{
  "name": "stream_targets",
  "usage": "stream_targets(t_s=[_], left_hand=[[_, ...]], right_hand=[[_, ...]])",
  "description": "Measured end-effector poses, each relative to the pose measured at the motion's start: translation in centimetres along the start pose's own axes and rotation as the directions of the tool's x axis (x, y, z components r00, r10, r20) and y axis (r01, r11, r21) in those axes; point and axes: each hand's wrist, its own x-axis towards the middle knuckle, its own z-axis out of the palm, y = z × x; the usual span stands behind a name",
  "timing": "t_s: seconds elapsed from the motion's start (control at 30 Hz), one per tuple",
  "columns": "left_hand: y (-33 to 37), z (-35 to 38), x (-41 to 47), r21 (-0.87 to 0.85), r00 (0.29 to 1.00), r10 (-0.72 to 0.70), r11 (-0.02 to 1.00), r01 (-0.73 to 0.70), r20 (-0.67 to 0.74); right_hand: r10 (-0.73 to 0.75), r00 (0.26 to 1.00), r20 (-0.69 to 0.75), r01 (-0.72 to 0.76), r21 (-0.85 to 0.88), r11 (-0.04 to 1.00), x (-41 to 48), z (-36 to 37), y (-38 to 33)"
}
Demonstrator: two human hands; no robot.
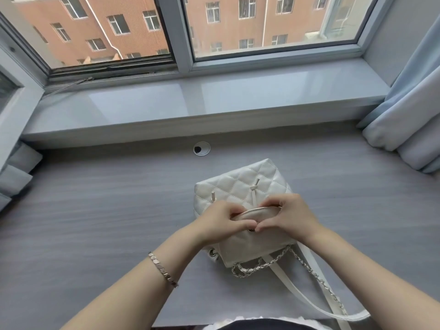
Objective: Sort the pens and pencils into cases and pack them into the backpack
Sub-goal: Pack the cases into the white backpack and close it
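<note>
A small white quilted backpack (240, 182) lies on the grey desk (95, 210), its chain-and-leather straps (307, 265) trailing toward me. My left hand (221, 220) and my right hand (285, 217) both grip the edge of its flap at the middle, thumbs meeting over a metal snap (251, 231). The flap sits over the bag's mouth, so the inside is hidden. No pens, pencils or cases show anywhere.
A round cable grommet (201, 148) sits in the desk behind the bag. A grey windowsill (190, 106) runs along the back under the window. Pale curtains hang at the right (409, 120) and left (16, 167).
</note>
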Motion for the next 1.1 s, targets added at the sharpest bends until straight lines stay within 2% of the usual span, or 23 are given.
stream_targets(t_s=[0.1,0.2,0.27,0.33,0.37,0.43,0.6,0.67,0.7,0.77,0.83,0.87,0.97,1.03,1.1], left_hand=[[0.0,0.9,0.5,0.003,0.995,-0.024,1.0,0.025,-0.094],[0.4,1.5,0.9,-0.013,0.976,-0.083,0.997,0.082,-0.2],[0.8,1.6,1.2,-0.027,0.973,-0.113,0.994,0.11,-0.2],[1.0,1.4,1.5,-0.031,0.972,-0.15,0.989,0.146,-0.182],[1.1,1.4,1.7,-0.028,0.97,-0.166,0.986,0.163,-0.176],[1.2,1.4,1.8,-0.027,0.968,-0.193,0.981,0.191,-0.162],[1.4,1.6,1.8,-0.032,0.962,-0.204,0.979,0.201,-0.181],[1.4,1.7,1.7,-0.026,0.964,-0.192,0.981,0.191,-0.186],[1.5,1.7,1.6,-0.021,0.965,-0.189,0.982,0.188,-0.182],[1.5,1.8,1.4,-0.027,0.965,-0.182,0.983,0.181,-0.188],[1.3,1.9,1.2,-0.026,0.964,-0.177,0.984,0.175,-0.201],[1.2,1.9,1.2,-0.026,0.964,-0.172,0.985,0.17,-0.205],[1.2,2.0,1.3,-0.034,0.963,-0.162,0.987,0.158,-0.215],[1.0,2.1,1.0,-0.028,0.965,-0.116,0.993,0.113,-0.234],[0.3,2.7,0.1,-0.04,0.95,-0.01,0.999,-0.003,-0.313]], right_hand=[[-0.083,0.996,0.037,0.088,-0.154,0.984,0.4,-0.1,0.5],[-0.23,0.972,-0.048,0.205,-0.303,0.931,0.2,-0.3,0.6],[-0.355,0.921,-0.162,0.262,-0.418,0.87,-0.6,0.2,1.0],[-0.477,0.836,-0.271,0.301,-0.501,0.812,-1.8,1.4,1.5],[-0.521,0.798,-0.302,0.328,-0.509,0.796,-2.5,2.2,1.8],[-0.539,0.767,-0.347,0.341,-0.492,0.801,-3.5,3.8,2.2],[-0.465,0.731,-0.499,0.252,-0.435,0.864,-3.7,4.9,1.6],[-0.382,0.773,-0.506,0.197,-0.381,0.903,-3.9,5.3,0.7],[-0.296,0.81,-0.507,0.134,-0.332,0.934,-4.1,5.5,0.2],[-0.019,0.864,-0.503,-0.079,-0.174,0.982,-4.2,5.5,-0.9],[0.235,0.872,-0.43,-0.273,-0.027,0.962,-4.0,5.5,-1.6],[0.294,0.869,-0.398,-0.312,0.022,0.95,-3.9,5.4,-1.8],[0.324,0.884,-0.337,-0.318,0.076,0.945,-3.5,4.7,-2.2],[0.358,0.911,-0.204,-0.344,0.098,0.934,-3.1,3.5,-2.1],[0.365,0.93,-0.045,-0.359,0.102,0.928,-3.0,2.1,-1.8]])
